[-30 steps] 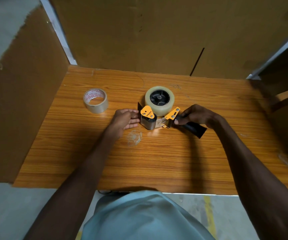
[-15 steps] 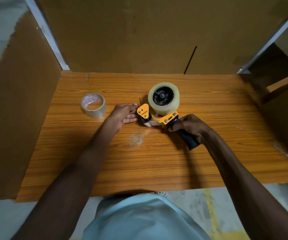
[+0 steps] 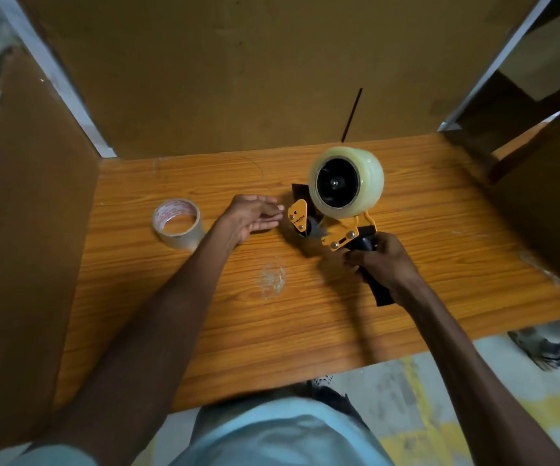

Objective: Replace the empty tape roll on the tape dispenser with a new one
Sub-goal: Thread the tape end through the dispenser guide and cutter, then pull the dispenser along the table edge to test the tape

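Observation:
An orange and black tape dispenser (image 3: 334, 232) carries a thick clear tape roll (image 3: 369, 179) on its black hub, standing above the wooden table (image 3: 305, 314). My right hand (image 3: 383, 260) grips the dispenser's black handle. My left hand (image 3: 255, 218) lies flat on the table with fingers apart, its fingertips just left of the dispenser's orange front plate, holding nothing. A nearly used-up tape roll (image 3: 177, 223) with a white printed core lies on the table left of that hand.
Brown cardboard panels (image 3: 221, 72) wall in the table at the back and on both sides. A crumpled scrap of clear tape (image 3: 272, 280) lies mid-table. The table's front edge is close to my body, with floor below.
My right hand has slid back along the handle and tipped the dispenser up, so the roll now stands higher. My left hand has opened and drawn slightly away from the front plate.

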Demonstrator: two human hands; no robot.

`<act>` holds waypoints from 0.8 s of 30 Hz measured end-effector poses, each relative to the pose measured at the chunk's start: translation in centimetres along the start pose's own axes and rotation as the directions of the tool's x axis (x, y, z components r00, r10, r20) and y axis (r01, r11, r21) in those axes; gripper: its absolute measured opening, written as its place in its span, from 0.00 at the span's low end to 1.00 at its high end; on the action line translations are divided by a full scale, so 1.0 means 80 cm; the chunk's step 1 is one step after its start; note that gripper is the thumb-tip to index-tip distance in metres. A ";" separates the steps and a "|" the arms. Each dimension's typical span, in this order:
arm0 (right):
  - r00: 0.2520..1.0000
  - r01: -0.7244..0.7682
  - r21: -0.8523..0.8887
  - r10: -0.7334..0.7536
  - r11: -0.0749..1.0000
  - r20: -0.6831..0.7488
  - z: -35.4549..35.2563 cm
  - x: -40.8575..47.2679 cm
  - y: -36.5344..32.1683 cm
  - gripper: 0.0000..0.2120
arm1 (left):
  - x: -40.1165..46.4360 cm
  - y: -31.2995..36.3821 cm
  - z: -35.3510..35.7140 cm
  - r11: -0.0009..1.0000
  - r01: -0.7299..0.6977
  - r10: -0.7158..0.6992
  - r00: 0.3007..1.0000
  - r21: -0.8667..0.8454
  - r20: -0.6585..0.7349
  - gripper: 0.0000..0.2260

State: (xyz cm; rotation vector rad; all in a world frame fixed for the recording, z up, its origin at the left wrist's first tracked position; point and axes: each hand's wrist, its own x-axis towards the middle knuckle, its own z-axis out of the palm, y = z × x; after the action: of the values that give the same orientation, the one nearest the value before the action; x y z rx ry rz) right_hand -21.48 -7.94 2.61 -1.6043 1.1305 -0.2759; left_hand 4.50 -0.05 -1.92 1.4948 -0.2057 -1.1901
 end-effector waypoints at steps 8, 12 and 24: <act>0.992 -0.036 -0.061 0.028 0.997 -0.123 0.004 -0.001 0.004 0.02 | 0.026 0.033 0.025 0.980 -0.066 0.074 0.997 0.187 -0.036 0.11; 0.991 -0.031 -0.122 0.015 0.992 -0.130 0.000 0.007 0.002 0.04 | 0.044 0.053 0.044 0.943 -0.113 0.117 0.993 0.312 0.005 0.10; 0.985 -0.058 -0.226 0.019 0.972 -0.169 0.004 0.055 0.000 0.09 | 0.098 0.036 0.078 0.431 -0.302 0.478 0.876 0.850 0.068 0.15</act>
State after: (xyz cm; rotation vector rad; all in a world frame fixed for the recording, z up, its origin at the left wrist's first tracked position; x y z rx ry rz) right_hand -18.95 -11.16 0.88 -1.7862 1.3610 -0.2635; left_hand 4.88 -10.42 -2.74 2.2215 -1.0952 -0.5132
